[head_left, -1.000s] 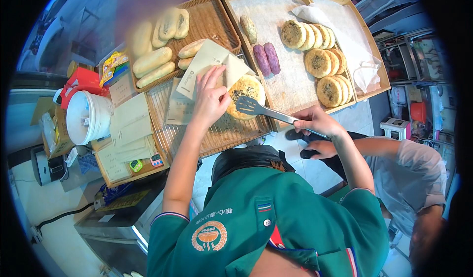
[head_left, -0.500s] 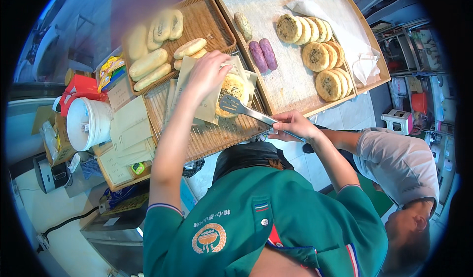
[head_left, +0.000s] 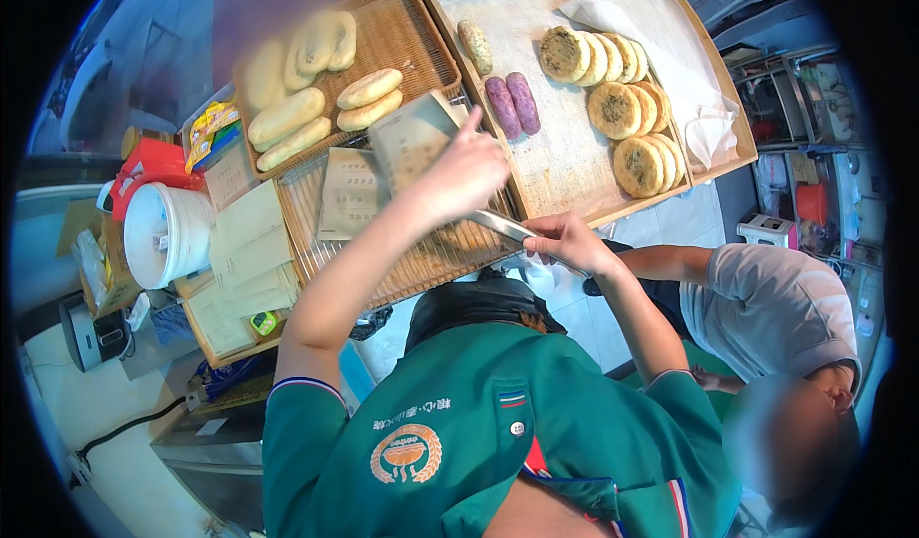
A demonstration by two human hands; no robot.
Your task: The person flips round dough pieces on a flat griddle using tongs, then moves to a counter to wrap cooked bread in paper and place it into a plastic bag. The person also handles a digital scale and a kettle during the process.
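My left hand (head_left: 467, 172) is closed on the right side of a beige paper bag (head_left: 407, 138), its index finger stretched up along the edge. The fingertips are partly hidden. In my right hand (head_left: 569, 243) I grip the metal handle of serving tongs (head_left: 504, 224); their slotted head is out of sight behind my left hand. No round flatbread shows at the bag's mouth. A second paper bag (head_left: 348, 196) lies flat beside the first on a wire rack (head_left: 299, 208).
Long pale breads lie in a wicker tray (head_left: 423, 42) behind the rack. A wooden tray (head_left: 536, 169) to the right holds round flatbreads (head_left: 613, 109), two purple rolls (head_left: 512, 105) and a cloth (head_left: 661, 45). Left are loose bags (head_left: 249, 236) and a white bucket (head_left: 170, 234). A co-worker (head_left: 771, 299) is close by.
My left hand has moved right and down across the bag. The flatbread and the tongs' slotted head, visible before, are now hidden. The bag has turned, and another bag shows flat on the rack.
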